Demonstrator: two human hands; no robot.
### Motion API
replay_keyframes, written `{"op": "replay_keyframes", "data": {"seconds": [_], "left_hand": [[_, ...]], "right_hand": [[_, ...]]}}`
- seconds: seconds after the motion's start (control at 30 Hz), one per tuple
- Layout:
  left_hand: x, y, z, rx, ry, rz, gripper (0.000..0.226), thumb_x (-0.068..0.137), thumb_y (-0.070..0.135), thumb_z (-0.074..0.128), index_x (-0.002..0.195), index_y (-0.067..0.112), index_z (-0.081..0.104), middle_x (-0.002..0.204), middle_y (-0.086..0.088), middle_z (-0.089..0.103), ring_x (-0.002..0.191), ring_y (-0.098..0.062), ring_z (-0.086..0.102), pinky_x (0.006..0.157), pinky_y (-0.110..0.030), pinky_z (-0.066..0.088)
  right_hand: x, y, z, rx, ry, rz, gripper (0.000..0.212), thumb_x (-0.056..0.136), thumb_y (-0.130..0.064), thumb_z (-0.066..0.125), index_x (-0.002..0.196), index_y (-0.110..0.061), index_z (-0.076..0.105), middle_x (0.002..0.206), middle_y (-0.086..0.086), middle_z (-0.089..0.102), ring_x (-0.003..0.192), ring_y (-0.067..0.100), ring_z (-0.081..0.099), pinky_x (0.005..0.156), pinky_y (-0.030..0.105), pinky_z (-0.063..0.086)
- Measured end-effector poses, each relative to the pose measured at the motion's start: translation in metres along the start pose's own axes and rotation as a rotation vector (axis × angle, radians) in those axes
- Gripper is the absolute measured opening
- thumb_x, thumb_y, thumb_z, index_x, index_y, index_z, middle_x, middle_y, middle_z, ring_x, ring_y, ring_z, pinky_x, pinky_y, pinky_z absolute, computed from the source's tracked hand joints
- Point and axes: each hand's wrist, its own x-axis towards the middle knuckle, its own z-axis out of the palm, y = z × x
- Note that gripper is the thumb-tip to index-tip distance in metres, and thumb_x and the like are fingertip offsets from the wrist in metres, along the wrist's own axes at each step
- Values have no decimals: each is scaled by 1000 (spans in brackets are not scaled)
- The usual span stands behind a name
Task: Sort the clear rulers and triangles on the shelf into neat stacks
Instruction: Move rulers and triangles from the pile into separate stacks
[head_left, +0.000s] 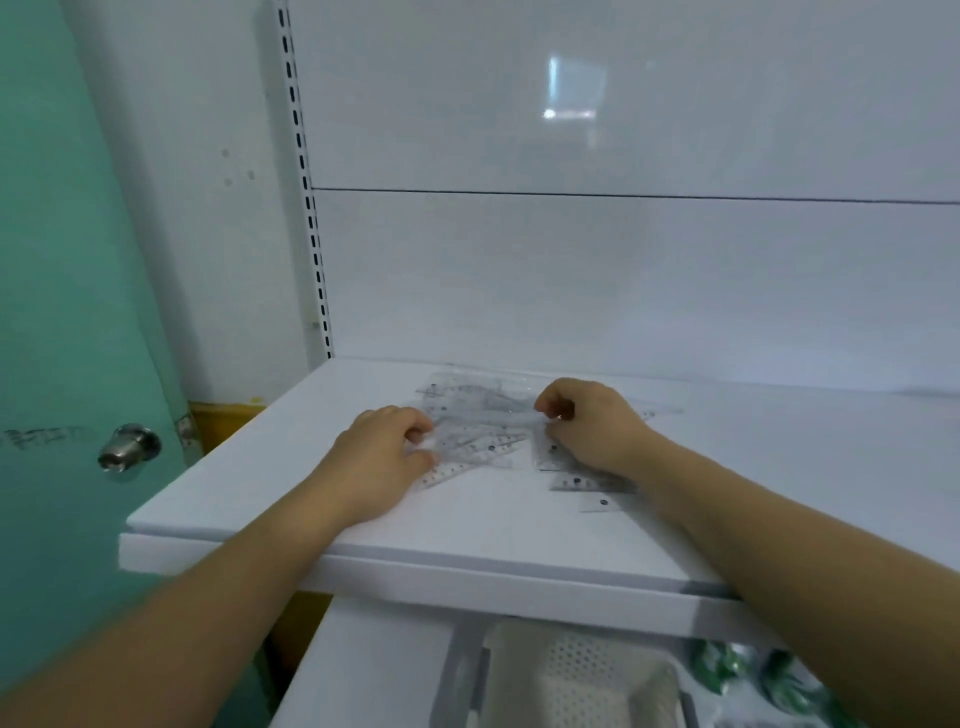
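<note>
A loose pile of clear rulers and triangles (480, 434) lies on the white shelf (270, 467), overlapping at odd angles. My left hand (379, 457) rests at the pile's left side, its fingers curled onto the edge of a clear piece. My right hand (592, 423) is at the pile's right side and pinches the end of a clear ruler (498, 413) between thumb and fingers, just above the heap. More clear rulers (587, 483) stick out from under my right wrist. The pieces are see-through, so their exact shapes are hard to make out.
The white back panel (597, 291) rises behind the shelf, with a slotted upright (309, 218) at its left. A teal door with a metal knob (127, 447) stands to the left. Below the shelf sit a perforated white basket (582, 680) and green-patterned items (748, 670).
</note>
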Motion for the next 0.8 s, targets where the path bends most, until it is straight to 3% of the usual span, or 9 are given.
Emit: {"op": "replay_keyframes", "data": {"seconds": [0.13, 0.27, 0.37, 0.53, 0.6, 0.67, 0.73, 0.8], "left_hand": [[-3, 0, -1, -163, 51, -18, 32, 90, 27, 61, 122, 22, 56, 102, 8, 58, 90, -7, 53, 82, -20, 37], [-2, -3, -2, -269, 85, -12, 30, 93, 22, 56, 122, 22, 55, 94, 16, 59, 84, 6, 52, 72, -8, 36], [-2, -4, -3, -306, 147, -27, 27, 93, 20, 56, 119, 24, 54, 92, 17, 61, 85, 8, 52, 71, -3, 34], [-2, -2, -3, -333, 201, -40, 26, 93, 20, 55, 118, 27, 52, 90, 16, 60, 86, 5, 52, 69, -5, 36], [-2, -2, -3, -346, 200, -47, 26, 93, 21, 56, 118, 27, 52, 91, 15, 60, 86, 5, 52, 69, -5, 36], [-1, -2, -4, -359, 196, -46, 26, 93, 20, 56, 117, 26, 53, 90, 14, 61, 85, 6, 53, 68, -4, 36], [-1, -2, -4, -364, 190, -52, 25, 93, 19, 56, 117, 25, 53, 88, 15, 61, 85, 7, 53, 69, -5, 35], [-2, -2, -4, -367, 190, -59, 25, 92, 19, 57, 117, 24, 53, 87, 16, 61, 85, 7, 52, 71, -5, 35]], "right_hand": [[-5, -1, 2, 25, 74, 29, 37, 82, -5, 61, 115, -23, 62, 95, -7, 55, 88, 10, 50, 82, 18, 37], [-6, -2, -1, 23, 116, -8, 25, 87, -10, 60, 110, -18, 68, 83, -11, 51, 88, 12, 51, 82, 22, 40], [-5, 0, -3, -7, 152, -40, 23, 91, -16, 58, 111, -18, 69, 84, -14, 49, 87, 8, 49, 75, 14, 31], [-6, 1, -1, 175, 159, -21, 27, 94, -16, 52, 114, -24, 68, 88, -21, 56, 76, -1, 51, 65, 0, 35], [-6, 0, -1, 333, 134, 22, 32, 93, -13, 51, 115, -29, 67, 83, -14, 61, 61, 7, 49, 56, 7, 39], [-5, -2, -1, 414, 117, 63, 36, 91, -10, 49, 116, -30, 67, 76, -12, 61, 61, 13, 46, 52, 16, 40], [-4, -4, -1, 345, 103, 45, 36, 94, -10, 46, 119, -27, 65, 90, -12, 61, 77, 13, 52, 65, 17, 43], [-5, -8, -3, 128, 62, 0, 32, 97, -13, 43, 120, -19, 63, 106, -6, 57, 98, 14, 54, 83, 21, 39]]}}
